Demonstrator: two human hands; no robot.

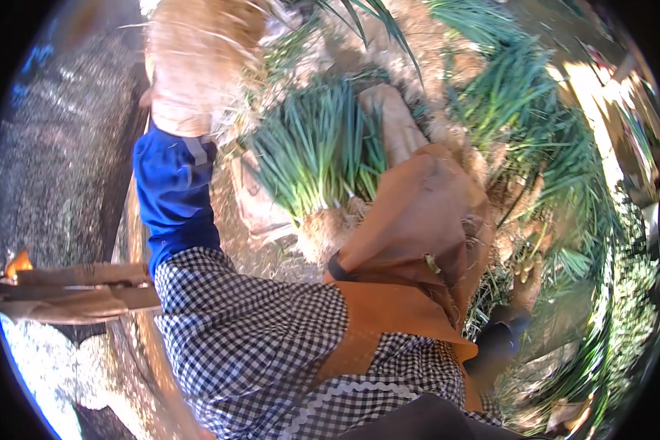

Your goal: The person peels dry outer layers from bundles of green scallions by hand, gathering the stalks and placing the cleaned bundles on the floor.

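Observation:
My left arm, in a bright blue sleeve, reaches up to the upper left. At its end my left hand is smeared by motion and merges with a pale tan mass, with straw-like strands around it. I cannot make out its fingers. A thick bundle of green onions lies in front of my lap, leaves fanned away and pale roots toward me. On the right, past a dark sleeve, my blurred right hand is low beside more green onions; its grip is unclear.
A brown apron and a checkered garment cover my lap. Loose green leaves spread along the right side. A dark, rough surface lies on the left, above a wooden piece. Bare soil and dry scraps show between the plants.

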